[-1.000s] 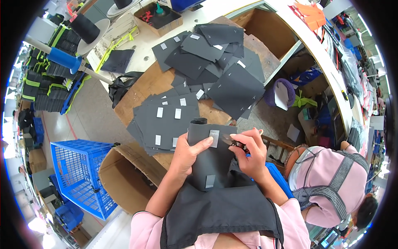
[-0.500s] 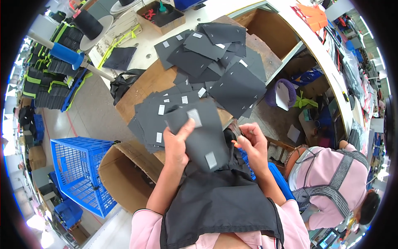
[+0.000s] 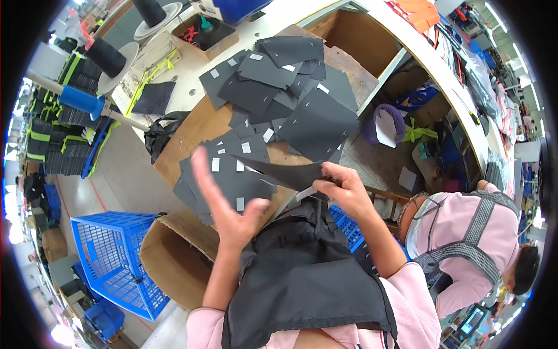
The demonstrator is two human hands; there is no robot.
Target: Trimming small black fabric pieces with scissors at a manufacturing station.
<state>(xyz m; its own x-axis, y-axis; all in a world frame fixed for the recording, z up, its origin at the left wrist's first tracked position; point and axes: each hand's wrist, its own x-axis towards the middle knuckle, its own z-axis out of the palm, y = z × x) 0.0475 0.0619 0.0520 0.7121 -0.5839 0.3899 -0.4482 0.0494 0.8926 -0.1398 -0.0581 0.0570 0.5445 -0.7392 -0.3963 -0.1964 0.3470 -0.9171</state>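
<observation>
My right hand [image 3: 344, 187] grips one end of a dark grey fabric panel [image 3: 293, 174], thumb over fingers. The panel is seen nearly edge-on, its other end pointing left, and a pale strip shows near my thumb. Just left of it, my left hand [image 3: 228, 203] is held up with fingers stretched and thumb apart, touching nothing. Beneath lie overlapping dark grey panels [image 3: 192, 183] with small white labels, and farther off a looser heap of similar panels [image 3: 319, 125] on the wooden board [image 3: 179, 138]. Whether a small tool is also inside my right hand is hidden.
A blue plastic crate [image 3: 110, 227] and an open cardboard box [image 3: 152, 238] stand at left. Black thread cones [image 3: 106, 57] are at the far left. A co-worker in a pink top [image 3: 465, 250] bends at right, near a purple basket [image 3: 397, 119].
My left hand has let go of the panel and opened, moving left. The panel has turned edge-on and is now in my right hand, which earlier held a small orange-tipped tool.
</observation>
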